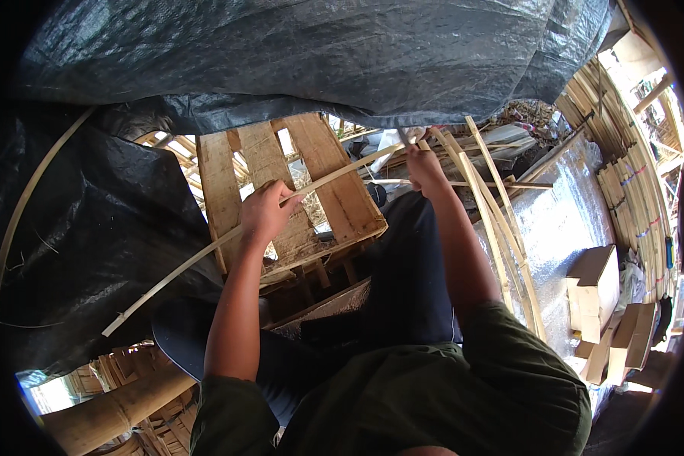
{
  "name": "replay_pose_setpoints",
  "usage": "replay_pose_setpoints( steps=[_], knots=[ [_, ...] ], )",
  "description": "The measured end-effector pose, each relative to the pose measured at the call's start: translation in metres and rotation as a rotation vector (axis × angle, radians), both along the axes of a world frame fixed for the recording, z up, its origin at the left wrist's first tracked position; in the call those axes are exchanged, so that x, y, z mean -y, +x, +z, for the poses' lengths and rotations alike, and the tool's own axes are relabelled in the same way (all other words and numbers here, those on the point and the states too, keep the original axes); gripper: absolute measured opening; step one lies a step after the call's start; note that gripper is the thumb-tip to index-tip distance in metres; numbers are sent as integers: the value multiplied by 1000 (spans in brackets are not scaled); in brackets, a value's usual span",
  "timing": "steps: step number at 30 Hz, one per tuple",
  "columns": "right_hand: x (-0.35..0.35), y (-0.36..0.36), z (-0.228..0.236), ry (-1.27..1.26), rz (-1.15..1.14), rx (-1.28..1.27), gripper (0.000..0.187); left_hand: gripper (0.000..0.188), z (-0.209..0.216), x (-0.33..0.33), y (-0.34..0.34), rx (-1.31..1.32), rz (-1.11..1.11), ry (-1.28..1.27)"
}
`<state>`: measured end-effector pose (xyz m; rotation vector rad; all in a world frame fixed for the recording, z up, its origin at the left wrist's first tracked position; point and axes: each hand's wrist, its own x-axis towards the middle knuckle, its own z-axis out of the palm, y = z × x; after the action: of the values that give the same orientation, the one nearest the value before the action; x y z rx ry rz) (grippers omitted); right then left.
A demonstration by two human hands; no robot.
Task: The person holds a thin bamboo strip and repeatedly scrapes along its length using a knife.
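A long, pale bamboo strip (182,267) runs slantwise from the lower left up to the right, across a slatted wooden crate (330,163). My left hand (264,211) is closed around the strip's middle, over the crate's slats. Farther right, my right hand (427,171) is closed on what looks like a knife, its narrow grey blade (403,136) pointing up and left. The blade lies close to the strip's far end; whether the two touch I cannot tell. The handle is hidden in my fist.
Several loose bamboo strips (485,194) lean beside my right forearm. Black plastic sheeting (296,57) hangs across the far side and covers the left. Cardboard boxes (594,289) sit on a shiny silvery surface (562,228) at right, near bundled bamboo (634,205). A thick bamboo pole (118,406) lies lower left.
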<state>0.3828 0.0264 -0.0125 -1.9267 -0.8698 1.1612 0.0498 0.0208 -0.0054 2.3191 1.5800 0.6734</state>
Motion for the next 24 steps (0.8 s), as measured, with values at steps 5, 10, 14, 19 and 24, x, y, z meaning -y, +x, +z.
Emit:
replay_pose_setpoints(
  steps=[5, 10, 14, 19, 24],
  knots=[
    [15, -37, -24, 52, 182, 78, 38, 33, 1, 1, 0, -17, 19, -86],
    [2, -2, -12, 21, 14, 151, 44, 32, 2, 3, 3, -20, 26, -105],
    [1, -8, -15, 66, 116, 256, 47, 32, 5, 0, 2, -37, 32, -138],
    [-2, -24, -29, 20, 54, 302, 47, 31, -2, 4, 5, -28, -22, 11],
    [-22, 33, -10, -147, 14, 243, 44, 28, -2, 9, 1, -30, -26, 19]
  ],
)
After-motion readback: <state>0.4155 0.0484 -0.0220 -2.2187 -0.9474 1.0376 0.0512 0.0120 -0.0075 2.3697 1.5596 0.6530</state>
